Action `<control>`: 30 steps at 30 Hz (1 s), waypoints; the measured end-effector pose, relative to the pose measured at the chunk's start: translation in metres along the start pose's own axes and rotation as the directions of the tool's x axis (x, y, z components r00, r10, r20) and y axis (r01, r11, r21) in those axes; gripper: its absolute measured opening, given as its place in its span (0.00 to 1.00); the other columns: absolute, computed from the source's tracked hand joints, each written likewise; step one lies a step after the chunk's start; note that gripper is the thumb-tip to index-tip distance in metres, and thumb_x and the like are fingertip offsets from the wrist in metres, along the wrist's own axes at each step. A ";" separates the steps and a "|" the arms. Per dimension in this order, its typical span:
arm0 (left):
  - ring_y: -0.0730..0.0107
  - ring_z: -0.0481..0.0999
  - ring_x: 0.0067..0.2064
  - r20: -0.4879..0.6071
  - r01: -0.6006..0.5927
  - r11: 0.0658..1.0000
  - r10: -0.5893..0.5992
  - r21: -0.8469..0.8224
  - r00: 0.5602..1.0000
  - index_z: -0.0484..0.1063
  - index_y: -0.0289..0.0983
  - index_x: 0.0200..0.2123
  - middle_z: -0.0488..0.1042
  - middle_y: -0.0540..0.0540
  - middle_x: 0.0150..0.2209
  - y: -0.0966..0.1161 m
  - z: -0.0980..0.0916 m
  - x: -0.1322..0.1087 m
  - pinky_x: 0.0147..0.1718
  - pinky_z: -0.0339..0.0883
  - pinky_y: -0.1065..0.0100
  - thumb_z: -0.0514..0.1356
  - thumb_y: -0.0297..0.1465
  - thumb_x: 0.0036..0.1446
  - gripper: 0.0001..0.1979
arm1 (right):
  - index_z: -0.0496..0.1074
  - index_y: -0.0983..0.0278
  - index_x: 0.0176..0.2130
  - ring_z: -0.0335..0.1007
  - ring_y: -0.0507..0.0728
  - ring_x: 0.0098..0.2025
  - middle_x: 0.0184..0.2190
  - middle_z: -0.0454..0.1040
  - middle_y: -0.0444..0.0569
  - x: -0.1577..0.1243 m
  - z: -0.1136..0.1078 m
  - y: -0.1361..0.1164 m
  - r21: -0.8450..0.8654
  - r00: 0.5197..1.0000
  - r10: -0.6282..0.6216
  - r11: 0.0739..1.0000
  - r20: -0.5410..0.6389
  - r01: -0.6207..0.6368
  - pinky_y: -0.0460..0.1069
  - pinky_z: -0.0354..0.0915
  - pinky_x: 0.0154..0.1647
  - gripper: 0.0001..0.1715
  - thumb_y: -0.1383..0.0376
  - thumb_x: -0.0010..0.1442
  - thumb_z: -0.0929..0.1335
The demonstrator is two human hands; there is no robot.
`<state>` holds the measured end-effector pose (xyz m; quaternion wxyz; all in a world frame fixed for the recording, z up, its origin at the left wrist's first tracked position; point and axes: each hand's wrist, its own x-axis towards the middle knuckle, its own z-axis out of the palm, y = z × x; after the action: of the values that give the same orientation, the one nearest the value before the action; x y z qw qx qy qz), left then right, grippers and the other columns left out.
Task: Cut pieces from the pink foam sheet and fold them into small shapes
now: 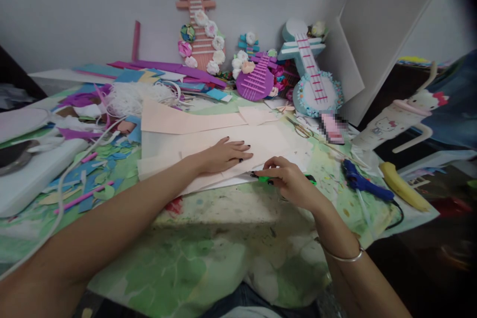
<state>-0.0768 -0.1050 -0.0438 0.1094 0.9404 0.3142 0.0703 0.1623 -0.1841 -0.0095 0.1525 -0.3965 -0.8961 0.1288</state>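
Note:
My left hand [226,156] lies flat with its fingers spread on a pale peach sheet [257,138] of card or foam, pressing it to the table. In my right hand [292,179] is a green utility knife [264,179], gripped between thumb and fingers. Its tip points left, at the sheet's near right edge. Beneath the peach sheet a white sheet [219,184] shows along the front. A cut peach strip [194,120] with a curved edge rests on the far part of the sheet.
Scissors [300,128] lie beyond my right hand. To the right are a blue glue gun [367,181], a banana [404,188] and a white cup [391,119]. Coloured scraps [100,179] cover the left side. Decorated instrument models [257,79] stand along the wall.

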 end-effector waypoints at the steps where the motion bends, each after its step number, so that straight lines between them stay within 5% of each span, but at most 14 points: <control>1: 0.63 0.48 0.67 0.002 0.001 1.000 -0.001 0.001 1.000 0.57 0.50 0.62 0.51 0.49 0.66 0.000 0.000 0.000 0.61 0.37 0.49 0.43 0.31 0.66 0.22 | 0.75 0.60 0.48 0.64 0.59 0.44 0.41 0.69 0.54 0.001 0.001 0.000 -0.007 1.000 -0.007 1.000 -0.002 0.007 0.54 0.62 0.45 0.37 0.85 0.45 0.60; 30: 0.63 0.47 0.68 0.016 0.020 1.000 -0.020 -0.006 1.000 0.57 0.49 0.62 0.51 0.49 0.67 0.002 0.000 0.000 0.62 0.36 0.49 0.43 0.32 0.66 0.22 | 0.76 0.60 0.47 0.62 0.59 0.44 0.39 0.69 0.54 0.013 0.010 -0.009 -0.008 0.996 -0.085 0.996 0.011 0.085 0.54 0.62 0.44 0.38 0.86 0.45 0.58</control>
<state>-0.0758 -0.1063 -0.0430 0.1154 0.9374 0.3226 0.0624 0.1447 -0.1812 -0.0135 0.1515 -0.3582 -0.9134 0.1203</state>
